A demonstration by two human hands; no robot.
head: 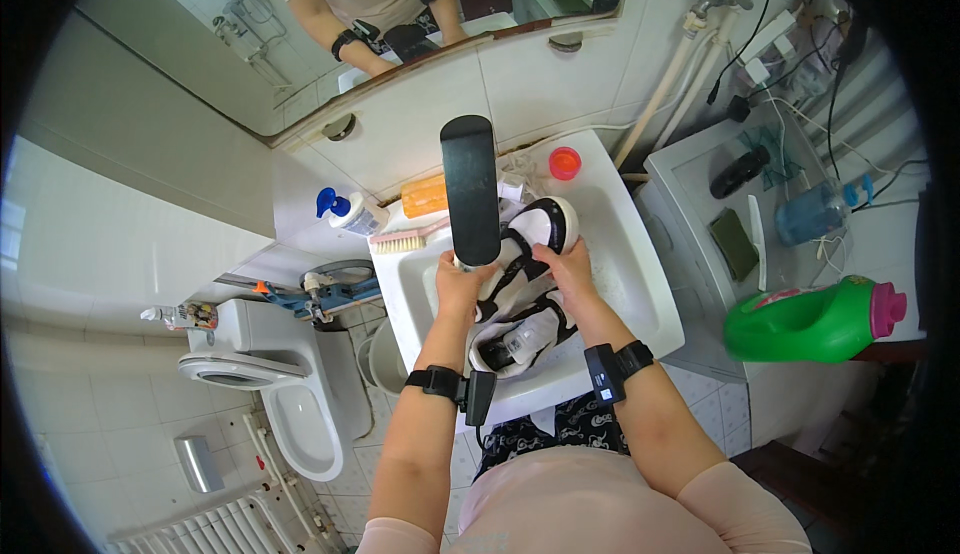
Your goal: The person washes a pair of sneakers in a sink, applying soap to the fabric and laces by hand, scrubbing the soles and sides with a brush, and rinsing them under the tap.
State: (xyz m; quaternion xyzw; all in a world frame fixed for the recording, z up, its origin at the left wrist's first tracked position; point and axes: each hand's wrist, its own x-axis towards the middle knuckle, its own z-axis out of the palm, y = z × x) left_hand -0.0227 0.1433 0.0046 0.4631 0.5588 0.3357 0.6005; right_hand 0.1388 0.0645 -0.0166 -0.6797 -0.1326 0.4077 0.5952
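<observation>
A white sneaker with black trim (540, 233) is held over the white washbasin (641, 306). My right hand (571, 265) grips it near the toe, the thumb on its upper. My left hand (461, 284) is at its other side, just below the faucet, with the fingers partly hidden; whether they close on the shoe is not plain. A second white and black sneaker (517, 340) lies in the basin beneath, its opening towards me. The dark flat top of the faucet (471, 190) stands between my left hand and the mirror.
On the basin's rim are a pink-handled scrubbing brush (405, 240), an orange block (425, 196), a pump bottle (356, 213) and a red cap (565, 163). At right, a green detergent jug (802, 321) and a blue spray bottle (814, 213) rest on a grey-white surface. A toilet (300, 411) stands left.
</observation>
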